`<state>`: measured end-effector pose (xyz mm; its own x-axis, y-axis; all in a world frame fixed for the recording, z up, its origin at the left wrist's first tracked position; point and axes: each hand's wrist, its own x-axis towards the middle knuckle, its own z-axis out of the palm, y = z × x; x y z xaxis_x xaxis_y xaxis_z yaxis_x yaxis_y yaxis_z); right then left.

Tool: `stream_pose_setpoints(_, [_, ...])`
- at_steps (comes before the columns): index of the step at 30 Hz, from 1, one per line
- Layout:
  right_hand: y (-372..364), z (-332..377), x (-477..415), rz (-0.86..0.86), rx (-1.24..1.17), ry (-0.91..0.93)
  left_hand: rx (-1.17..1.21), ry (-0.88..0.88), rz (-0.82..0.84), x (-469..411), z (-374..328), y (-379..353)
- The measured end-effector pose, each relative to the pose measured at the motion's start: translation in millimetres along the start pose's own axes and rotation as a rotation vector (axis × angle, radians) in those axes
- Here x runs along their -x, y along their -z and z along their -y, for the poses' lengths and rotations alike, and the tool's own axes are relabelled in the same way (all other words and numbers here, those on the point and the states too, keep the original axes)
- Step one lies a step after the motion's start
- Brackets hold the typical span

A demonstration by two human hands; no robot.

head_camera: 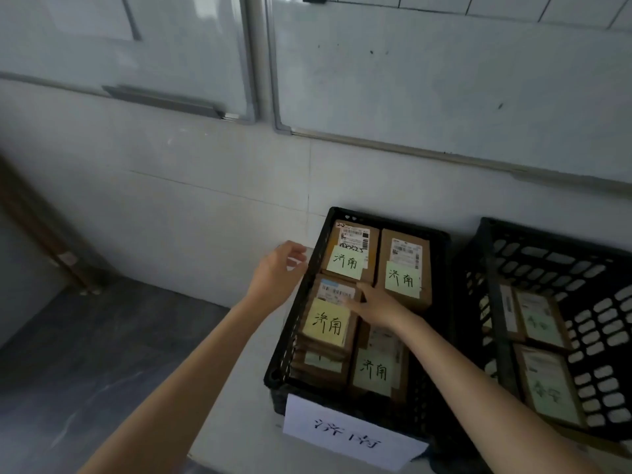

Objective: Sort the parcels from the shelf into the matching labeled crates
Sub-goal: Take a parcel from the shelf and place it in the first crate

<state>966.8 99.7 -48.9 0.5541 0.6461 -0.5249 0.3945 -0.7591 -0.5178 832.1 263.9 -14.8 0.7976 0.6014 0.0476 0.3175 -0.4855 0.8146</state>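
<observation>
A black crate (pixel 297 323) with a white paper label (pixel 349 436) on its front holds several brown parcels, each with a yellow-green sticky note. My right hand (pixel 378 307) reaches into it, fingers straight, resting on the top left-stack parcel (pixel 330 319) beside its shipping label. My left hand (pixel 278 271) hovers just outside the crate's left wall, fingers loosely curled and holding nothing. Two more parcels (pixel 352 251) lie at the crate's back and one parcel (pixel 376 369) at the front right.
A second black crate (pixel 561 265) stands to the right with parcels (pixel 543 381) inside. Both crates sit on a white surface (pixel 239 405) against a tiled wall. Whiteboards (pixel 410 70) hang above. Dark floor lies to the left.
</observation>
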Motion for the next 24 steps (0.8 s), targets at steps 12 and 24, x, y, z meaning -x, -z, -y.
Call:
stream_pose_setpoints(12, [53,106,62,-0.177,0.061,0.398,-0.163,0.190,-0.441,143,-33,89])
stream_pose_setpoints(24, [-131,241,257,0.042,0.190,1.356,-0.351,0.569,-1.045,456,-74,148])
